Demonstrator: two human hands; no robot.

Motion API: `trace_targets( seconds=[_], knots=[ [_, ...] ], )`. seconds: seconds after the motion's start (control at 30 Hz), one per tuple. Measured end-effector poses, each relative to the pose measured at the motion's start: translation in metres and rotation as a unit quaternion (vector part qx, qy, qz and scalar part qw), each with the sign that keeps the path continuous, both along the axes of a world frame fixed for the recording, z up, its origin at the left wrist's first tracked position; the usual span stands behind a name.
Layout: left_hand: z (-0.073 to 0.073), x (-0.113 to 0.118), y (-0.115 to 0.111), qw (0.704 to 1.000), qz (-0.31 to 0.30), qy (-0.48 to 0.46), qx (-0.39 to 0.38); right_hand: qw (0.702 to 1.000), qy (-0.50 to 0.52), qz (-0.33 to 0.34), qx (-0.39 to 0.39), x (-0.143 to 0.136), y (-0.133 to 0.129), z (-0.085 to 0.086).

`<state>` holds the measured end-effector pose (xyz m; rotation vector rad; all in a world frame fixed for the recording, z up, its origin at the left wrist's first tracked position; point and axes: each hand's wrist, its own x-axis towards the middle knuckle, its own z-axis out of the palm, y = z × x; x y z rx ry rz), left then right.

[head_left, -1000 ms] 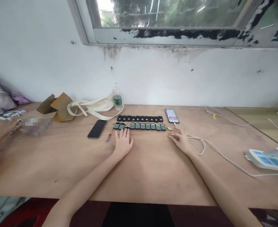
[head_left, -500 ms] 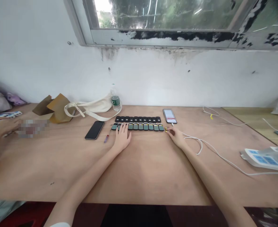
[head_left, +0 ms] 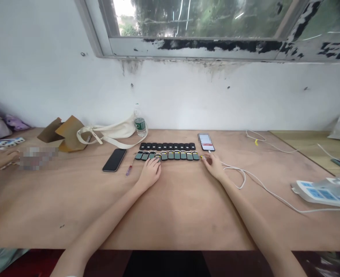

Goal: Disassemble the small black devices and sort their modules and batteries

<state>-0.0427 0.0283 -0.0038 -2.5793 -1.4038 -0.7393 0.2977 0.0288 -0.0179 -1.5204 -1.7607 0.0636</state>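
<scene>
A row of small dark cases with grey-green faces (head_left: 176, 155) lies across the table, with several showing yellow and white at the top edge. Behind it runs a row of black covers (head_left: 170, 146), each with a pale dot. My left hand (head_left: 150, 171) is at the left part of the front row, fingers close together and bent over one grey-green-faced case (head_left: 158, 156). At the right end of that row, my right hand (head_left: 213, 166) pinches small yellow-and-silver pieces (head_left: 203, 157), too small to name surely. A small screwdriver (head_left: 128, 170) lies left of my left hand.
A dark phone (head_left: 114, 160) lies to the left, and a lit phone (head_left: 206, 142) with a white cable (head_left: 262, 186) behind my right hand. A bottle (head_left: 140, 125), cream bag (head_left: 114, 130) and brown paper (head_left: 71, 132) stand behind. Power strip (head_left: 317, 192) at right; another person's hand (head_left: 9, 156) far left.
My left hand's fingers, spread over the row's left cases before, have drawn together and back slightly, uncovering those cases. My right hand stays by the row's right end. The view has shifted slightly.
</scene>
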Motion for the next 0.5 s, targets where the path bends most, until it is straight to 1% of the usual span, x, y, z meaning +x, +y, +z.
trace_targets(
  seconds=[0.1,0.2,0.27,0.3,0.37,0.43,0.5],
  knots=[
    [-0.002,-0.001,-0.015,1.000,-0.019,-0.008,0.016,1.000,-0.006,-0.015,0.021,0.000,-0.001,0.000],
    [-0.002,-0.003,-0.035,0.998,-0.041,-0.030,0.028,0.999,-0.023,-0.025,0.041,0.000,-0.001,0.000],
    [-0.002,-0.004,-0.047,0.997,-0.052,-0.051,0.018,0.997,-0.046,-0.028,0.054,-0.002,-0.005,0.002],
    [-0.002,-0.005,-0.052,0.997,-0.048,-0.063,0.011,0.996,-0.059,-0.023,0.060,-0.005,-0.007,0.003],
    [-0.004,-0.004,-0.058,0.996,-0.025,-0.090,-0.001,0.994,-0.083,0.005,0.070,-0.014,-0.014,0.007],
    [-0.007,-0.002,-0.059,0.993,-0.012,-0.117,-0.012,0.991,-0.095,0.049,0.076,-0.030,-0.022,0.011],
    [-0.009,0.004,-0.056,0.989,-0.043,-0.136,-0.033,0.987,-0.097,0.102,0.073,-0.050,-0.031,0.014]
  ],
)
